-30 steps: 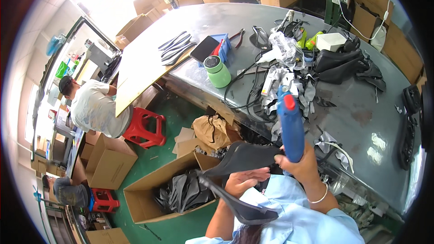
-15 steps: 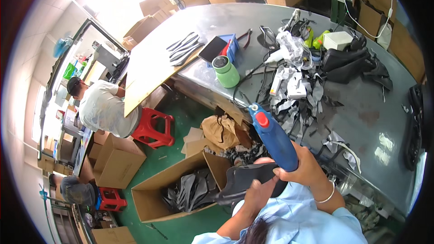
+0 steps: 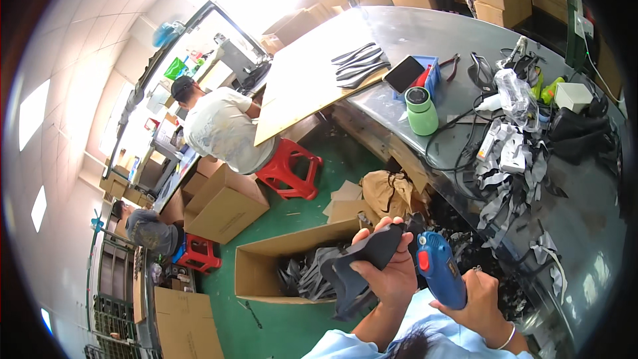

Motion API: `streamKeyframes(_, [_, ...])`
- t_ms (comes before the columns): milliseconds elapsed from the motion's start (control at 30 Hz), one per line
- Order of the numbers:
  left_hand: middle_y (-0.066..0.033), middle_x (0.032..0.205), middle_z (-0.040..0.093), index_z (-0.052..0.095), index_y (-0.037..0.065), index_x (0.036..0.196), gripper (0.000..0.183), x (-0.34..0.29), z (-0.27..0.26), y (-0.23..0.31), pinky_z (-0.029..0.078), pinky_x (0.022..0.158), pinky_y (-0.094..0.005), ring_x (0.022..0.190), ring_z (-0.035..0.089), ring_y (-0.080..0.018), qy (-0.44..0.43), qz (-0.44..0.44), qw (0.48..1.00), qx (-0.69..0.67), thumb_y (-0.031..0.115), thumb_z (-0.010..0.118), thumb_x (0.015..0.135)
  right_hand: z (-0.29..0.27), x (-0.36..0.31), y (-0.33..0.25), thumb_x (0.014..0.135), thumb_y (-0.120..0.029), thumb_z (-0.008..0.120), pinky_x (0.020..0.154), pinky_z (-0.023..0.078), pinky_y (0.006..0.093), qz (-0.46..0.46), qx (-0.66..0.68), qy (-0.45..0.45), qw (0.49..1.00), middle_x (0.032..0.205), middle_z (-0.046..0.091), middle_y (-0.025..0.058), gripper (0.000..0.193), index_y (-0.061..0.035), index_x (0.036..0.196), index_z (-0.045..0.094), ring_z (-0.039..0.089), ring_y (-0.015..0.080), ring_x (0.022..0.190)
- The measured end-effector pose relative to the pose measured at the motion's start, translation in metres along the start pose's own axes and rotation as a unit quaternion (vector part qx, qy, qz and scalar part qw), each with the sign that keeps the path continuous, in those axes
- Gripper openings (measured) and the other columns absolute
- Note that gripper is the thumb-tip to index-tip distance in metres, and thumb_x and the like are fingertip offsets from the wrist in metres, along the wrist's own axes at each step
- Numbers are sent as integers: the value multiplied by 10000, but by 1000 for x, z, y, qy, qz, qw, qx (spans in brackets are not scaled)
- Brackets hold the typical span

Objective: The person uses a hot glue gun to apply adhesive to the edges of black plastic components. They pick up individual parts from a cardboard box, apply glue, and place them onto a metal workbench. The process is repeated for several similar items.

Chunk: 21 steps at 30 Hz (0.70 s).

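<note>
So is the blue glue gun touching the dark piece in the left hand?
Cannot tell. In the head view the blue glue gun in the right hand overlaps the left hand holding the dark piece; no contact or gap shows plainly.

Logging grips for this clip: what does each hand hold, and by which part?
The left hand grips a dark moulded piece around its upper end. The right hand holds a blue glue gun by its lower body, red-tipped end up.

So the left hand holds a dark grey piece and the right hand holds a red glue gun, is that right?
Not quite: the glue gun in the right hand is blue, with only a small red part. The head view shows it. The left hand does hold the dark grey piece.
</note>
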<state>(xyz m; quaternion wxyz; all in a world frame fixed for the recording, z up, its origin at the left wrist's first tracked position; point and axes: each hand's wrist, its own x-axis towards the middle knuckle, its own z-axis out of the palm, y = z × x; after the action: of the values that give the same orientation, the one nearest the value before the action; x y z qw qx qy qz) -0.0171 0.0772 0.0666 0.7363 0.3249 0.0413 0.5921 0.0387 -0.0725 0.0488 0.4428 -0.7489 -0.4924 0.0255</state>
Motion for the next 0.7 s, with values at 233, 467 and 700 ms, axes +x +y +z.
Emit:
streamKeyframes(233, [-158, 1168, 476, 421, 150, 1233, 534, -2, -3, -1, 560, 758, -284, 1064, 536, -255, 8, 31, 999, 25, 557, 442, 889, -1, 0, -5, 553, -430, 841, 524, 366, 382, -23, -1, -24, 999, 586, 468, 81, 567, -48, 719, 456, 486, 265, 514])
streamKeyframes(467, [-169, 1152, 483, 432, 139, 1221, 542, -3, 0, 2, 557, 752, -292, 1004, 567, -246, 7, 49, 998, 41, 572, 413, 896, -4, 0, -6, 551, -409, 845, 526, 363, 371, -23, 0, -28, 999, 582, 472, 72, 545, -53, 715, 466, 475, 255, 498])
streamKeyframes(700, [-200, 1125, 529, 443, 112, 1207, 545, -5, -13, 0, 534, 770, -351, 958, 588, -252, -12, 41, 996, 73, 567, 384, 912, -8, 2, -7, 568, -357, 836, 494, 378, 354, -43, 1, -23, 999, 535, 464, 57, 495, -58, 687, 459, 477, 236, 452])
